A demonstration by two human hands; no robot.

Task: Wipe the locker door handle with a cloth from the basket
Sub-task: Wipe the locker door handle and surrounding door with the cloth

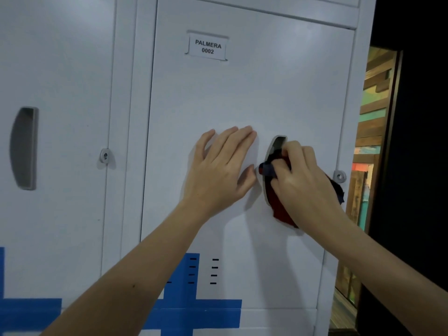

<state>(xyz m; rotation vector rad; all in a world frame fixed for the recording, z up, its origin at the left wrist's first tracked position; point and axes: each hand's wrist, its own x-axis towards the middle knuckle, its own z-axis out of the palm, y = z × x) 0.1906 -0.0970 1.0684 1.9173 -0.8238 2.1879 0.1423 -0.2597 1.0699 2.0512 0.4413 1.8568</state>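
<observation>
at the handle [276,143] of the locker door [242,98], the right hand [303,180] has its fingers curled round a bunched red and dark blue cloth [278,209] and presses it into the grey recess. the cloth covers the middle and lower part of the handle; only the top end shows above the knuckles, and a tuft of cloth sticks out to the right of the handle, under the wrist. just left of the handle the left hand [223,170] lies flat on the door, fingers straight and close together, holding nothing; its thumb tip comes near the handle's left rim. it seems to be steadying the door.

as a judgement, the task is in its main step: the cloth is already fetched and on the handle, so the wiping is under way. how much of the handle is clean i cannot tell; the bare top end looks like the part left to cover.

the basket is not in view, so what it holds cannot be said. the handle's recess is the only hollow on show, and it holds the cloth. the door appears closed, so the locker's contents are hidden. well above the handle is a label [208,47] reading palmera 0002; just right of it sits a lock hasp [339,176]; far left, a neighbouring locker's handle [24,147]; below, vent slots [214,271] and blue tape [194,309].
</observation>
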